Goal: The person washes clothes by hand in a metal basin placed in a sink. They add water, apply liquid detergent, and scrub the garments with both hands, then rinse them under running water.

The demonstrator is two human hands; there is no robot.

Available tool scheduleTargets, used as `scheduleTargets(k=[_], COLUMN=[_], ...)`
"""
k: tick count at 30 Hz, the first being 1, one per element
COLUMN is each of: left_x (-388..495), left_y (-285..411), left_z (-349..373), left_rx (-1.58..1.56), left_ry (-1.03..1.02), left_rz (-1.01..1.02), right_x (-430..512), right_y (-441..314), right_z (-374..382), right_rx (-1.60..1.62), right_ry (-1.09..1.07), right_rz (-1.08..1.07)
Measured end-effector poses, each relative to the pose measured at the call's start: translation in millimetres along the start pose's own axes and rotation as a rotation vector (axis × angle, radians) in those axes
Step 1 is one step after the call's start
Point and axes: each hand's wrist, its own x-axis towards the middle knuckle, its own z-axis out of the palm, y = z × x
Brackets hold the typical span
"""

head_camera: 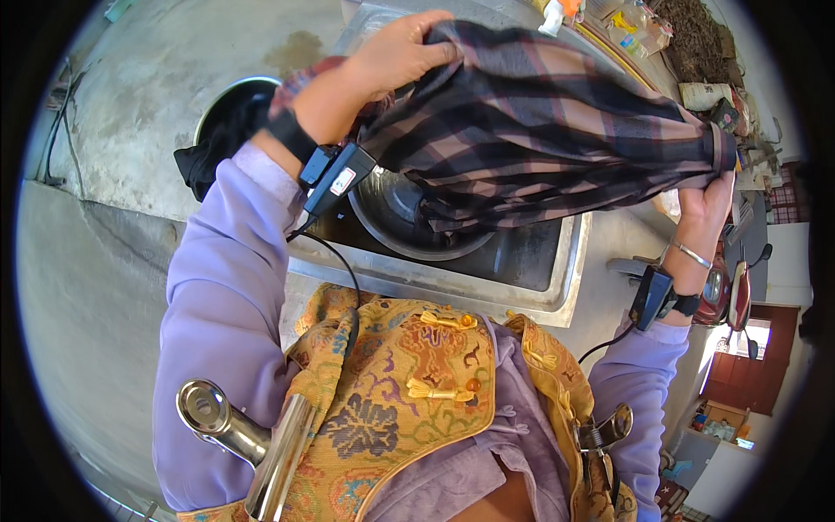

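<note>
A dark plaid garment (541,124), black with tan checks, is stretched in the air between my two hands. My left hand (398,55) pinches its upper left edge between thumb and fingers. At the far right end, my right hand (708,201) grips the garment near a narrow gathered band (723,149), with the fingers partly hidden behind the cloth. Below hangs the lower edge of the cloth, over a round metal basin (391,212) and partly covering it. That basin sits in a stainless steel sink (567,254). Reddish plaid cloth (284,91) shows behind my left wrist.
Left of the sink stands a dark round tub (231,107) with black cloth (196,166) hanging over its rim. Plastic packages (636,32) and other clutter lie beyond the sink at upper right. A red motorbike (717,287) is parked at the right.
</note>
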Motion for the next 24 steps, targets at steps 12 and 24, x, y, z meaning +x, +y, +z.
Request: scheduleTargets(k=[12, 24], left_x=[-49.0, -185.5], left_y=[-40.9, -19.3], left_z=[-39.9, -49.2], left_rx=[0.366, -0.036], left_ry=[0.004, -0.193], left_rz=[-0.32, -0.674], right_x=[-33.4, 74.8], right_y=[93.0, 136.7], right_z=[66.2, 133.2], right_rx=[-0.91, -1.438], right_ry=[-0.773, -0.523], right_rz=[0.267, -0.676])
